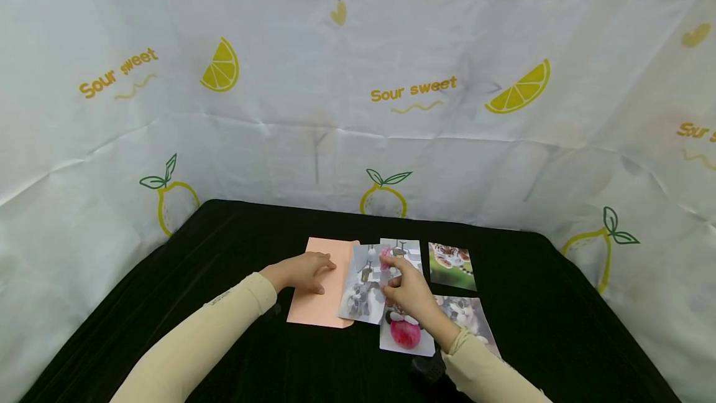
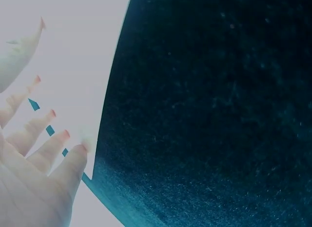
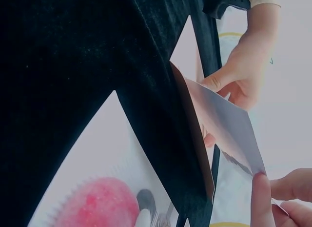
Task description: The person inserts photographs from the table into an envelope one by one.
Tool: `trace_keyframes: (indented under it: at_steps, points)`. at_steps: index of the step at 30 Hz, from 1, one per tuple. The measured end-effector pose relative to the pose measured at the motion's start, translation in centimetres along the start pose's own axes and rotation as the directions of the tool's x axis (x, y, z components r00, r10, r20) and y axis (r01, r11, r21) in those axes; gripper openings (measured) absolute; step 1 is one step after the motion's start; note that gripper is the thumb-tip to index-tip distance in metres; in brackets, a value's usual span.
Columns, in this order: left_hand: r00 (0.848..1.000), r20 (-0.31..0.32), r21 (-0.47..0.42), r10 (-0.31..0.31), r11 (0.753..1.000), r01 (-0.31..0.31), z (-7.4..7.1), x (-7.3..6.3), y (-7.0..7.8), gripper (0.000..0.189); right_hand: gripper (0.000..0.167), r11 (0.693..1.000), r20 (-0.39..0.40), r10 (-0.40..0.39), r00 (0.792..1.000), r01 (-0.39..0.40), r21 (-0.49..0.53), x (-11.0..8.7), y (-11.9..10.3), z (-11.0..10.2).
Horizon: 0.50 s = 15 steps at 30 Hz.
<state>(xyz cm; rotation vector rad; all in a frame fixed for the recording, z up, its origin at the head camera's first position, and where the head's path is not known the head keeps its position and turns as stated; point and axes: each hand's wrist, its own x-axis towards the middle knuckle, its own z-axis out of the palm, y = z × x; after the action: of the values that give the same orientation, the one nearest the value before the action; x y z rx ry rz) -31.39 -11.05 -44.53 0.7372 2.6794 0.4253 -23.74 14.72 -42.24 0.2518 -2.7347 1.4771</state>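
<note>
My left hand (image 1: 304,271) lies over a peach-coloured envelope (image 1: 310,313), fingers straight and spread in the left wrist view. A picture card (image 1: 360,300) with grey furry figures overlaps the envelope's right edge. Its right side is pinched between the thumb and fingers of my right hand (image 1: 414,294). In the right wrist view this card (image 3: 231,122) is tilted up off the table, beside the envelope's opening. Under and beside my right hand lies a card with a pink round fruit (image 1: 405,334), partly hidden by the hand.
A tiger picture card (image 1: 454,276) lies at the right, with a grey animal card (image 1: 470,316) nearer me, partly covered by my right arm. Another card (image 1: 413,250) lies beyond my right hand. Black cloth (image 1: 246,353) covers the table; a lemon-print curtain (image 1: 279,160) hangs behind.
</note>
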Motion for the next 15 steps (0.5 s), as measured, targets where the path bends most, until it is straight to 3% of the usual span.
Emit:
trace_keyframes:
  at_steps: [5,15]
  points:
    - [1.0,0.001,-0.007,-0.007,1.0,0.007,-0.02,0.03,0.02,0.055,0.061,0.999,-0.01,-0.032,0.999,0.032,-0.027,0.14,0.18,0.21]
    - [1.0,-0.001,-0.017,-0.014,1.0,0.014,0.18,0.18,-0.1,0.054,0.061,0.999,0.03,-0.027,0.999,0.026,0.043,0.14,0.22,0.56]
